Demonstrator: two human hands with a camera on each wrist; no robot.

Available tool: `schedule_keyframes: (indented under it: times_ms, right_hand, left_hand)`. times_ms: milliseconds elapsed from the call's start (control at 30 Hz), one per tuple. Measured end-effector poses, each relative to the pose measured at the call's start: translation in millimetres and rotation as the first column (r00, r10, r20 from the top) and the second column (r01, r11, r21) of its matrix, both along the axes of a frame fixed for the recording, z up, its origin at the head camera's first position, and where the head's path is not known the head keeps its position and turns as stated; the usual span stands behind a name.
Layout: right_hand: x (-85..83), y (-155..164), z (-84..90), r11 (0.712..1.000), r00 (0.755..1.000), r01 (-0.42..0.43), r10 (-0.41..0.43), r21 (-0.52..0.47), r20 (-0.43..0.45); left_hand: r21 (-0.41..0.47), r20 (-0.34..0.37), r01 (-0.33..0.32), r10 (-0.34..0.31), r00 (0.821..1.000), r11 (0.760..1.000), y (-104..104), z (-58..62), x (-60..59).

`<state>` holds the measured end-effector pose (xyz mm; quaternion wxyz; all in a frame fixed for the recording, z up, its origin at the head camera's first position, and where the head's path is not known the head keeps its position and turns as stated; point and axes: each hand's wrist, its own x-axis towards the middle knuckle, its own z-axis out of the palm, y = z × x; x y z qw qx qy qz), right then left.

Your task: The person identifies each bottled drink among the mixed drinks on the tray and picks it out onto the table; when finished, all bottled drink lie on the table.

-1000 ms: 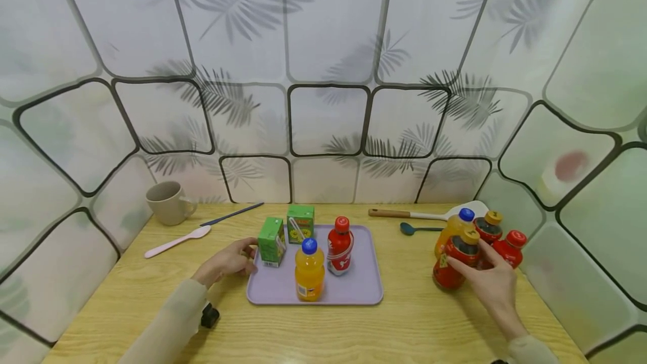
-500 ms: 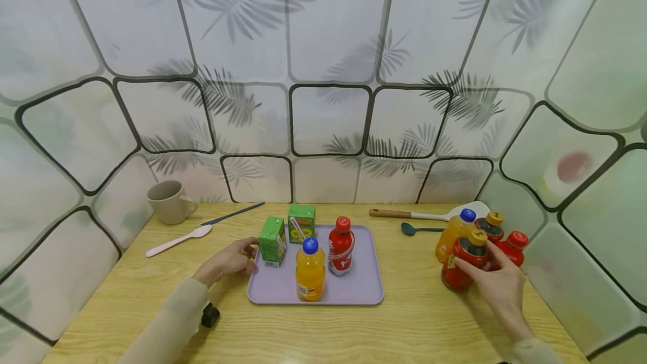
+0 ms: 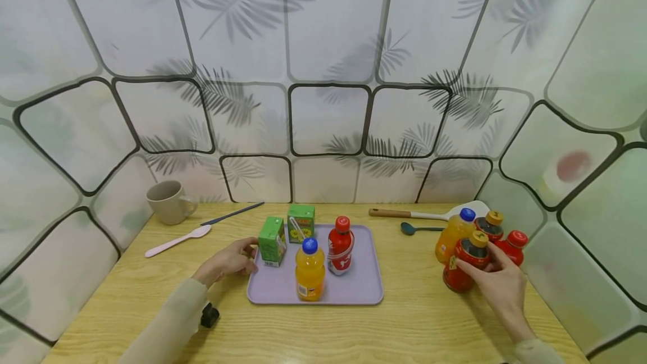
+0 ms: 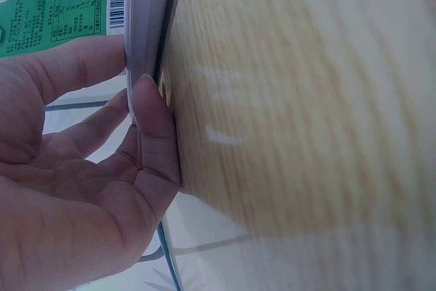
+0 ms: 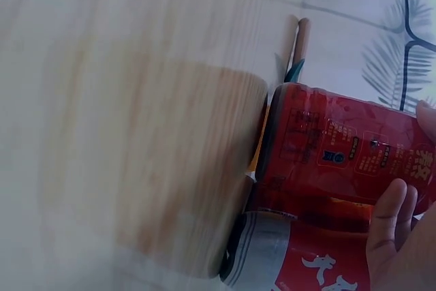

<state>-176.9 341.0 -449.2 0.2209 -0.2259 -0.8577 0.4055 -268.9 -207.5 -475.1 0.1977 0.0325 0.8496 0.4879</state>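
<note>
Held bottle [image 3: 457,278]: slightly farther right than a second ago, upright (yellow cap, red label), at the front of the right-hand group on the wooden table [image 3: 333,336], well apart from the lilac tray [image 3: 356,291].
Right hand [image 3: 497,282]: shifted along with it, thumb and fingers gripping its sides.
Left hand [image 3: 227,260]: unmoved, fingers curled on the tray's left rim, holding it.
Group neighbours: blue-capped bottle [image 3: 449,241], dark bottle [image 3: 489,228] and red-capped bottle [image 3: 511,249], all behind the held one; whether it touches them I cannot tell.
Tray load: near carton [image 3: 271,243] at the left, just beside the left hand; far carton [image 3: 309,236] behind; orange drink [image 3: 309,277] in front; red drink [image 3: 340,249] to its right.
Back left: beige mug [image 3: 169,205], pink spoon [image 3: 177,242].
</note>
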Motion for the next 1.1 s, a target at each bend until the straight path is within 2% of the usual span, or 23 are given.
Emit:
schedule_keyframes:
  times_ms: [467,1100]
  right_hand:
    - [0.8,3.8,0.1,0.999,0.999,-0.03,0.03,0.023,0.022]
    - [1.8,8.9,-0.7,0.995,0.996,-0.089,0.09,0.038,-0.029]
  left_hand:
    - [-0.004,0.009,0.003,-0.003,1.0,1.0,-0.5,-0.2,-1.1]
    - [-0.004,0.005,0.009,-0.009,1.0,1.0,-0.9,-0.2,-0.5]
